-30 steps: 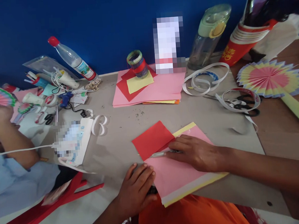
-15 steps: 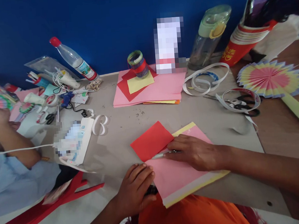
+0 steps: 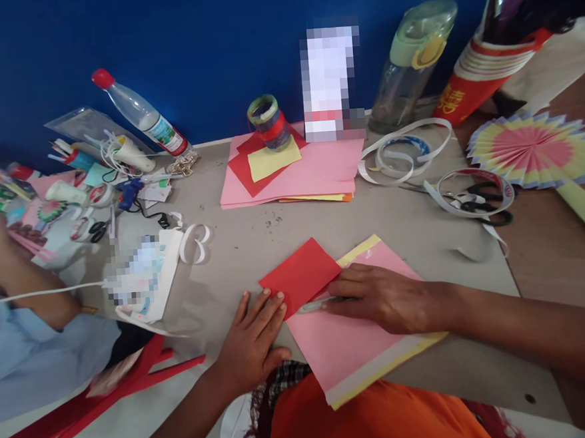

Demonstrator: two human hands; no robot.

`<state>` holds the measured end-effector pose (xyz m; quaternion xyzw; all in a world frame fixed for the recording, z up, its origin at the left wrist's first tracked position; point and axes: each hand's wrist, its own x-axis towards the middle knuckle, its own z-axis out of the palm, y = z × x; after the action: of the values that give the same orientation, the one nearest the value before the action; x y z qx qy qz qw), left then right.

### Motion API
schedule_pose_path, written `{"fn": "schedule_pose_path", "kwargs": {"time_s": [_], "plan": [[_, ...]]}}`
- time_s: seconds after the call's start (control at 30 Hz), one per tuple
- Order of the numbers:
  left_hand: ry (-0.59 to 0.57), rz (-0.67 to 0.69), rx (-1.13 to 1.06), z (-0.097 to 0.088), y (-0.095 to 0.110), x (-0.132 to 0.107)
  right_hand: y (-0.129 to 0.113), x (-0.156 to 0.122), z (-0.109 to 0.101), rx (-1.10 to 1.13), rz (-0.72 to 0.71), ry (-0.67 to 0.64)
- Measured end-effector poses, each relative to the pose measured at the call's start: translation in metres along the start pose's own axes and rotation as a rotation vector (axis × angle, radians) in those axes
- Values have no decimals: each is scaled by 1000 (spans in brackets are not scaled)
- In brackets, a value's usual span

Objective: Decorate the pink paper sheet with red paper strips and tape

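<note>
1 red sheet is being touched by the flat-spread left hand, 1 slim tool being gripped in the curled right hand.

one held tool, two clear bottles

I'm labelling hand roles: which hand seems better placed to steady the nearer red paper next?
Probably the left hand: it lies partly over the left edge of the red paper and seems to hold nothing, whereas the right hand holds a slim grey tool.
</note>
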<state>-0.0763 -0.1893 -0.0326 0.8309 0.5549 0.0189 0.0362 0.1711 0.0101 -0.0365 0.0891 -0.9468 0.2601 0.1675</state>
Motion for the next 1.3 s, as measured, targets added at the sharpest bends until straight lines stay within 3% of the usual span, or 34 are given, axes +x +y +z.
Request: {"fn": "schedule_pose_path", "kwargs": {"time_s": [0.27, 0.43, 0.57, 0.7, 0.97, 1.07, 1.17, 1.3], "plan": [[-20, 8, 35, 1, 0, 0, -4, -1, -12, 49, 13, -137], [26, 4, -9, 0, -1, 0, -8, -10, -15, 74, 46, -207], [117, -89, -76, -4, 1, 10, -3, -24, -18, 96, 119, -50], [130, -204, -90, -10, 0, 25, -1, -33, -31, 74, 235, 136], [132, -288, -28, -16, -29, 50, -11, -44, -44, 20, 412, 204], [233, -387, -29, -17, -38, 51, -9, -53, -42, 10, 485, 266], [299, -336, -49, -17, -36, 43, -7, -63, -42, -17, 562, 319], [127, -155, 4, -11, -26, 30, -7, -67, -40, -44, 622, 346]]}}
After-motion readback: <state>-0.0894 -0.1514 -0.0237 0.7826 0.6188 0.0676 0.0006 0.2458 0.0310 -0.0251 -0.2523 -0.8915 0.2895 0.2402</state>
